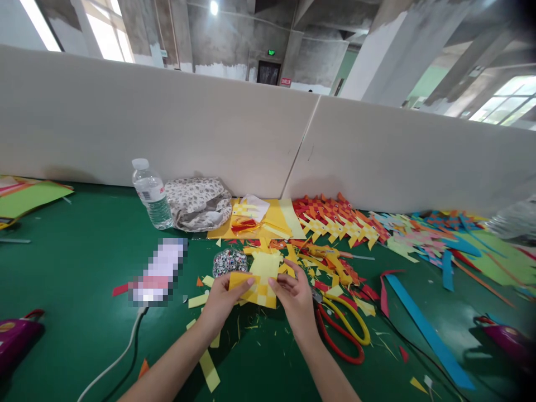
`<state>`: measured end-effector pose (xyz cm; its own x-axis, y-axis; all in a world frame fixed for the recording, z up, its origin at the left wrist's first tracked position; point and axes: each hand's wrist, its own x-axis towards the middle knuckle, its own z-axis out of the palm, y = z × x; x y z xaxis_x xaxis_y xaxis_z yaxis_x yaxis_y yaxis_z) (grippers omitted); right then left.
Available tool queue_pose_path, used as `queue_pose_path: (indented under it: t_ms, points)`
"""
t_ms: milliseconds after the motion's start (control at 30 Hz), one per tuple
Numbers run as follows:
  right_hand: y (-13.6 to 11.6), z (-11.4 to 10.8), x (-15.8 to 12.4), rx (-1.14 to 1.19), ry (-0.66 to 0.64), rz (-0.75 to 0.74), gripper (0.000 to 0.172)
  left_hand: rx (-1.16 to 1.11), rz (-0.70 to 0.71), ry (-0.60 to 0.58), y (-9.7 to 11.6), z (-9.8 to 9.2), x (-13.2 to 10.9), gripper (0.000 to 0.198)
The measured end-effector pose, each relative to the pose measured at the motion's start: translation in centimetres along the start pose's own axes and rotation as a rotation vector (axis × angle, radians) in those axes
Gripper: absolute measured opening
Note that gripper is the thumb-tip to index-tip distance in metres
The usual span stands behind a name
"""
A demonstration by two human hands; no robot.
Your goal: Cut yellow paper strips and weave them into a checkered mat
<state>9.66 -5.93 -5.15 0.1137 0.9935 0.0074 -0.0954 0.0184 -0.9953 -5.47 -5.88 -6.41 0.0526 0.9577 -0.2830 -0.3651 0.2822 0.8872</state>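
Note:
My left hand [221, 301] and my right hand [295, 298] both pinch a small woven paper piece [258, 285] of yellow and pale yellow strips, held just above the green table [84, 268]. The left thumb lies across its left edge; the right fingers curl onto its right edge. Red and yellow scissors [341, 326] lie on the table just right of my right hand. A small bag of googly eyes [229, 261] sits just beyond the left hand.
A water bottle [152, 194] and a patterned cloth pouch [199, 202] stand at the back by the beige partition [209, 128]. Finished woven pieces [339, 218] and coloured paper strips [427, 329] cover the right side. A white cable [121, 357] runs at front left.

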Motion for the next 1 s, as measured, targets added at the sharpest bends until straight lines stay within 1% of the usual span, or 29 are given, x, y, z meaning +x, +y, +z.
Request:
queue_pose_path:
  t_ms: [200,367,467,600,733,1000]
  points:
    - [0.4,-0.3,0.2,-0.027,-0.02,-0.008,0.056,0.069,0.013,-0.079,-0.3,-0.3,0.5,0.025]
    - [0.3,-0.4,0.1,-0.06,-0.08,0.004,0.054,0.029,-0.063,-0.182,-0.8,-0.4,0.7,0.032]
    - [0.2,-0.3,0.0,-0.035,-0.118,0.022,0.056,0.045,-0.041,-0.21,-0.8,-0.4,0.6,0.027]
    - [0.2,-0.1,0.0,-0.02,-0.127,0.021,0.06,0.068,0.001,-0.217,-0.8,-0.3,0.7,0.024]
    - [0.2,-0.1,0.0,-0.027,-0.125,0.021,0.057,0.088,0.031,-0.193,-1.0,-0.4,0.7,0.027]
    - [0.3,-0.1,0.1,-0.02,-0.127,0.013,0.055,0.147,0.085,-0.181,-1.1,-0.6,0.9,0.022]
